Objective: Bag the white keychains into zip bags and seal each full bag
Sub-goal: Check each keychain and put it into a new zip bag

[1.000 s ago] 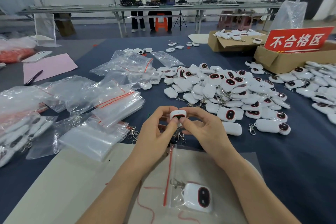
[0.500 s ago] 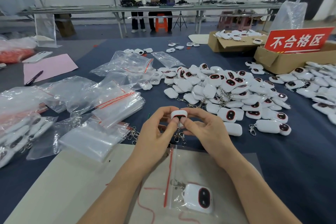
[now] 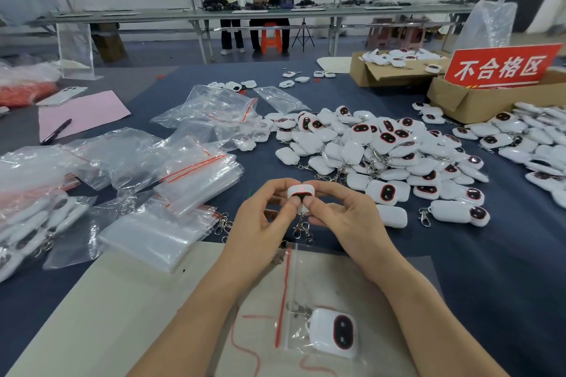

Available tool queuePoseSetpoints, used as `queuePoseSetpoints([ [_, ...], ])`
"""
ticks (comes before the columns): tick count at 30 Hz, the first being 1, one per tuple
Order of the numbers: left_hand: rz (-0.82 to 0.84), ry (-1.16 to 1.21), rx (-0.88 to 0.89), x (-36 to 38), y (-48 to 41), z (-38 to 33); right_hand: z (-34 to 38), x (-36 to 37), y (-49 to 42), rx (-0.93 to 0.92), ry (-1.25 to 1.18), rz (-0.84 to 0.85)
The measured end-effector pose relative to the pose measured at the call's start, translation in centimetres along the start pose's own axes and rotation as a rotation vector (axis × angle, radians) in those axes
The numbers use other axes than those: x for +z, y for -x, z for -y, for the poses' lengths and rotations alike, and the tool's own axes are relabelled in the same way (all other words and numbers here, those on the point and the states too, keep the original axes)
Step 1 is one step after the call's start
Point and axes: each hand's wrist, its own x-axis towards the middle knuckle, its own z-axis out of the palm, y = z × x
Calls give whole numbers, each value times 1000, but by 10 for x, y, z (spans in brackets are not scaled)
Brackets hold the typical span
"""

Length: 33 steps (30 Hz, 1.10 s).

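Item 1. White keychain (image 3: 301,193), one piece. We held it raised above the tabletop (image 3: 505,269) at the middle of the view. Our left hand (image 3: 260,223) pinched it from 9 o'clock and our right hand (image 3: 346,217) from 3 o'clock. The fingers (image 3: 271,184) of each hand curled round its sides, with both thumbs on its near face. It had a rounded white shell and a dark window rimmed in red, with a small red glow near the top. A metal clasp and chain hung beneath it.

Item 2. Zip bag (image 3: 301,278), clear, with a red seal strip. It lay on a beige mat (image 3: 122,315) at 6 o'clock from the hands, between our forearms. Inside was a bagged keychain (image 3: 333,332), window up, with its clasp toward 10 o'clock. We could not tell whether the strip was sealed.

Item 3. Loose heap of keychains (image 3: 382,150), at 1 to 2 o'clock. Some lay window up and some showed a plain white back, with their chains tangled between them.

Item 4. Empty zip bags (image 3: 196,180), stacked at 9 to 10 o'clock.

Item 5. Cardboard box (image 3: 477,98) bearing a red sign (image 3: 502,66), far off at 2 o'clock.
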Motion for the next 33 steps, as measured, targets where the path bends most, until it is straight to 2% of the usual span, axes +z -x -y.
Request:
queuePoseSetpoints([
  [9,-29,-19,-23,-1,-1,-1,4,0,0,49,-20,1],
  [21,14,162,-89,-3,-2,0,8,2,2,60,-9,23],
  [33,24,136,-63,-2,-3,3,6,0,0,64,0,7],
])
